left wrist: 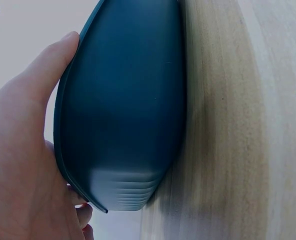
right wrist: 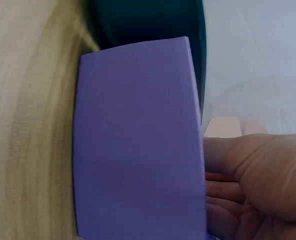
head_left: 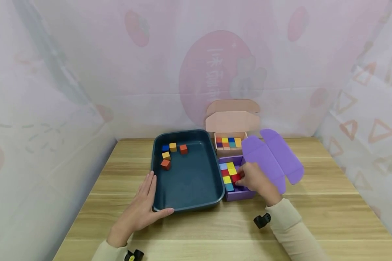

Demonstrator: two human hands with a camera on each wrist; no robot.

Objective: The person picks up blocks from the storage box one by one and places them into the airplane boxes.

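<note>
My right hand (head_left: 253, 176) reaches into a purple box (head_left: 240, 195) and pinches a red cube (head_left: 236, 178) there. Beside that cube sit several yellow, red and blue cubes (head_left: 231, 165). In the right wrist view the box's purple wall (right wrist: 138, 140) hides my fingertips and the cube. My left hand (head_left: 143, 208) rests at the near left corner of a dark blue-green tray (head_left: 189, 209), fingers straight along its left rim and thumb at the front rim. The tray's outer wall (left wrist: 123, 90) fills much of the left wrist view. Inside the tray lie several loose cubes (head_left: 166, 156).
Behind the purple box stands a pink box (head_left: 230, 148) with its lid up, holding several coloured cubes. The purple lid (head_left: 271, 159) lies open to the right. The wooden table (head_left: 330, 203) meets a printed curtain (head_left: 156, 90) at the back and sides.
</note>
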